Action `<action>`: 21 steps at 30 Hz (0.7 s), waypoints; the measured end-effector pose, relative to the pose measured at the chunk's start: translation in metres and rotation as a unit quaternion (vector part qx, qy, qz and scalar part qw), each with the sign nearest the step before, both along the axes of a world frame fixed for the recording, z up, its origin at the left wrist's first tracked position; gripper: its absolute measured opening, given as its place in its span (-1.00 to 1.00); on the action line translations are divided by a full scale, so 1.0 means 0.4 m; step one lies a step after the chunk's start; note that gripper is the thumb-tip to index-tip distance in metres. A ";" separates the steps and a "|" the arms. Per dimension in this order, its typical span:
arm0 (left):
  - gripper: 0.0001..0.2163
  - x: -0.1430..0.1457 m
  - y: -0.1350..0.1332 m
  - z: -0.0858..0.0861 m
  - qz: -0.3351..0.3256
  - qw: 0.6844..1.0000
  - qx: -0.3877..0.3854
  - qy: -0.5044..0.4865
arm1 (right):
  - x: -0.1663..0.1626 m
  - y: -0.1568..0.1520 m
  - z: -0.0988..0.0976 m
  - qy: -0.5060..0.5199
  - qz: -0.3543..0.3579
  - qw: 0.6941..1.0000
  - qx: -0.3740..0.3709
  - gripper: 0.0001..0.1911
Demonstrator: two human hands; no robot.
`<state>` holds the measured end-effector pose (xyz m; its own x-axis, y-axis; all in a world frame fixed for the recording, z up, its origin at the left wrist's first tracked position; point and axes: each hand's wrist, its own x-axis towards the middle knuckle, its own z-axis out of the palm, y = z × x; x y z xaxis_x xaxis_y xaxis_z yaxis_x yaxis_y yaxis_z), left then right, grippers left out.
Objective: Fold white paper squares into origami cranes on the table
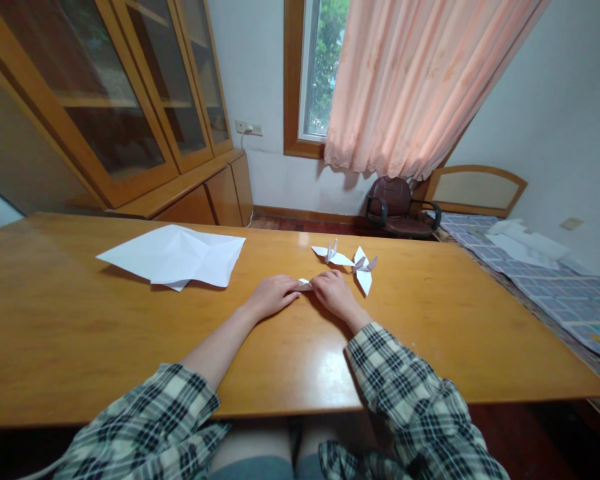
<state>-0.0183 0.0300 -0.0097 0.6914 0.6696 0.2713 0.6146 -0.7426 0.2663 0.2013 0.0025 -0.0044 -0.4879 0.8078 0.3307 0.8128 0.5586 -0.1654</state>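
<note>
Wooden table [430, 333], left hand [275, 295] and right hand [334, 293] palm-down, pinching small paper [305, 285]

White paper [175, 257], checked sleeves [410, 393], peach curtain [420, 80]

Small paper [305, 284] between sheet [175, 257] and cranes [351, 261]

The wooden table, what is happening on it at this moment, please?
A person in a checked shirt sits at the long brown wooden table. The left hand and right hand lie on it, and their fingertips meet on a small white folded piece of paper. Just beyond the right hand stand one white folded paper bird and a second paper bird. A large creased white paper sheet lies to the left.
</note>
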 end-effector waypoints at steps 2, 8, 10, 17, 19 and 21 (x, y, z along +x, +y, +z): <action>-0.75 0.007 -0.005 0.008 0.032 0.999 -0.010 -0.003 | -0.002 0.001 0.006 0.011 -0.002 1.000 0.000 -0.84; -0.76 0.026 -0.029 0.041 0.067 0.988 -0.113 -0.076 | 0.007 -0.015 0.022 0.086 -0.026 0.995 -0.041 -0.89; -0.75 0.027 -0.034 0.053 0.062 0.975 -0.175 -0.124 | 0.009 -0.021 0.027 0.121 -0.039 0.990 -0.067 -0.87; -0.67 0.023 -0.037 0.070 0.012 0.920 -0.352 -0.171 | 0.009 -0.028 0.045 0.159 -0.021 0.978 -0.130 -0.72; -0.66 0.023 -0.030 0.059 0.017 0.925 -0.345 -0.156 | 0.007 -0.027 0.044 0.122 -0.044 0.985 -0.112 -0.70; -0.67 0.023 -0.020 0.042 0.029 0.943 -0.304 -0.129 | 0.005 -0.023 0.038 0.088 -0.059 0.990 -0.095 -0.71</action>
<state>-0.0093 0.0220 0.0073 0.6117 0.7908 -0.0203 0.5060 -0.3714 0.7785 0.2034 -0.0066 0.0109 -0.3356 0.9113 0.2385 0.8193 0.4073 -0.4035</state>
